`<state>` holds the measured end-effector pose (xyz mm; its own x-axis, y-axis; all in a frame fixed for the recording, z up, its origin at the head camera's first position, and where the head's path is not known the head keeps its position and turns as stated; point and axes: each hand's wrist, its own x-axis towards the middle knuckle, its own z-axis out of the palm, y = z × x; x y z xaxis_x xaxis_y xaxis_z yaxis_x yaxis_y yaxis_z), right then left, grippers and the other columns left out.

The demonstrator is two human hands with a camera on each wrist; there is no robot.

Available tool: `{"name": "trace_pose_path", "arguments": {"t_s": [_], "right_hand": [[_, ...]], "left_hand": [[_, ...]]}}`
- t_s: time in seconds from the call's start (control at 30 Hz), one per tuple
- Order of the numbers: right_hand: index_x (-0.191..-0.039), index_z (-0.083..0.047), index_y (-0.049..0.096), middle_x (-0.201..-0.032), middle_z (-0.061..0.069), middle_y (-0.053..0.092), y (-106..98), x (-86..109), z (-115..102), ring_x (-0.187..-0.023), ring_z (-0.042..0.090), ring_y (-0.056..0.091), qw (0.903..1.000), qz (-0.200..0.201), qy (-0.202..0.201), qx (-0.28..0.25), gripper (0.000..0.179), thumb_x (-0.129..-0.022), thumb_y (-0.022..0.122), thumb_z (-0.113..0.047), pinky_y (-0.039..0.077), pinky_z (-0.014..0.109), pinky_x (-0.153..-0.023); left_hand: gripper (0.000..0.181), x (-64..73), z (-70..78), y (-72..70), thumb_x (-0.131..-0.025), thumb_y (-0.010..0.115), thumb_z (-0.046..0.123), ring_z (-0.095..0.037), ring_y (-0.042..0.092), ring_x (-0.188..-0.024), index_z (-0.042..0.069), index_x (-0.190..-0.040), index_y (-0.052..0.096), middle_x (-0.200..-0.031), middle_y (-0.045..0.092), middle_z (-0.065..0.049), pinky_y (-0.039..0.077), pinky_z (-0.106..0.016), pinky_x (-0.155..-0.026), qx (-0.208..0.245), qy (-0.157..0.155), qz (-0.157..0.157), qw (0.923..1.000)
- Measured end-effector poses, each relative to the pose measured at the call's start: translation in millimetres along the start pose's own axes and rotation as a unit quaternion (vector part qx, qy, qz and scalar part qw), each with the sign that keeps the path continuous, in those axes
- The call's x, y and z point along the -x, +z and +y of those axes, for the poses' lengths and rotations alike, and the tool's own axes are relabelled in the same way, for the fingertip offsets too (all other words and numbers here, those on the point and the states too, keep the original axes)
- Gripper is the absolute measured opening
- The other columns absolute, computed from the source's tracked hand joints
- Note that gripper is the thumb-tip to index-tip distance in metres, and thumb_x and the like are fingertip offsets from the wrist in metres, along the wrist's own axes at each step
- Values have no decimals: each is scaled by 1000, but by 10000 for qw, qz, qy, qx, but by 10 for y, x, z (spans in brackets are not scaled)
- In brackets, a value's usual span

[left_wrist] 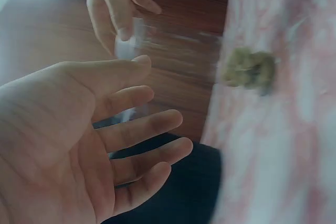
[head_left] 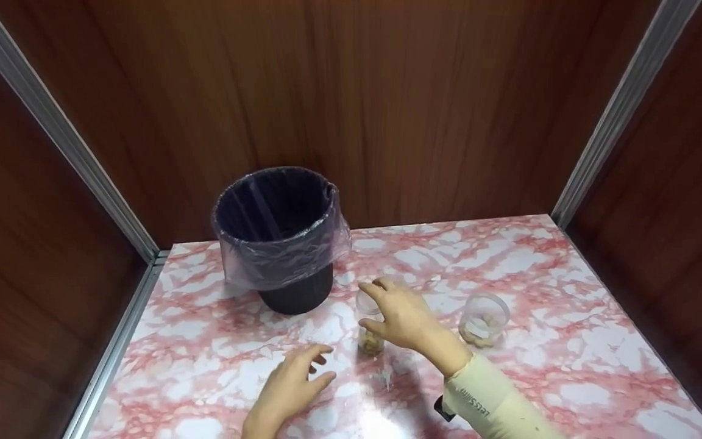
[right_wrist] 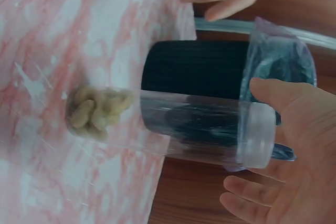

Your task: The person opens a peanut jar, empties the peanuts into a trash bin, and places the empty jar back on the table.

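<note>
A tall clear jar (right_wrist: 189, 121) with a whitish lid (right_wrist: 258, 135) stands on the table, several tan, nut-like pieces (right_wrist: 97, 111) at its bottom. Around that lid my right hand (head_left: 403, 314) spreads its thumb and fingers, thumb to one side and fingers to the other; in the right wrist view a gap shows between thumb and lid. My left hand (head_left: 293, 384) hovers left of the jar, palm turned toward it, fingers loosely extended and holding nothing. To the right of my right hand sits a second clear container (head_left: 485, 317) with pale pieces low inside.
A dark bin (head_left: 296, 292) lined with a thin purple bag (head_left: 284, 262) stands behind and left of the jar. Brown wood-look panels (head_left: 387, 110) with metal strips enclose the red-and-white marbled tabletop (head_left: 570, 341) at the back and sides.
</note>
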<state>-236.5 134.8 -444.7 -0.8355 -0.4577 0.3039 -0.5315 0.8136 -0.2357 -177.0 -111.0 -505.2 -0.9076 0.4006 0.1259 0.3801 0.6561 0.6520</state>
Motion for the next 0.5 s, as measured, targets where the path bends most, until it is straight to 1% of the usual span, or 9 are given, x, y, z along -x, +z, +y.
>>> {"name": "trace_pose_path", "arguments": {"t_s": [0.13,0.23,0.3,0.4,0.5], "right_hand": [[-137,-14,54,-121,10,58,37,-16,26,-104,29,59,9999,75,87,-74,62,-84,74,-39,51,46,-85],[-134,-13,55,-118,10,59,51,-34,52,-102,28,60,9997,107,82,-178,59,-84,75,-37,51,45,-84],[-132,-12,56,-115,9,59,60,-44,70,-98,27,61,9995,130,38,-287,57,-83,76,-35,52,44,-82],[-129,-11,57,-113,9,59,77,-55,97,-94,26,62,9983,215,-44,-547,55,-81,77,-30,53,42,-80],[-126,-9,59,-112,10,59,97,-53,118,-95,26,61,9959,292,-135,-843,53,-79,77,-26,52,41,-81]], "left_hand": [[37,13,-119,155,-88,70,28,-29,65,-89,14,-122,63,-109,67,-9,52,-42,-72,253,-125,-78,9996],[39,-3,-202,273,-88,71,24,-31,64,-92,11,-124,62,-115,65,-11,52,-44,-76,462,-202,-24,9987],[41,-24,-253,356,-88,71,21,-32,64,-96,8,-125,60,-118,62,-13,52,-45,-79,654,-204,87,9976],[46,-66,-325,479,-88,71,14,-36,62,-102,4,-130,56,-124,58,-16,51,-47,-85,1082,-213,283,9935],[52,-93,-391,587,-87,71,10,-41,58,-106,2,-134,51,-128,52,-21,51,-50,-85,1591,-335,412,9858]]}}
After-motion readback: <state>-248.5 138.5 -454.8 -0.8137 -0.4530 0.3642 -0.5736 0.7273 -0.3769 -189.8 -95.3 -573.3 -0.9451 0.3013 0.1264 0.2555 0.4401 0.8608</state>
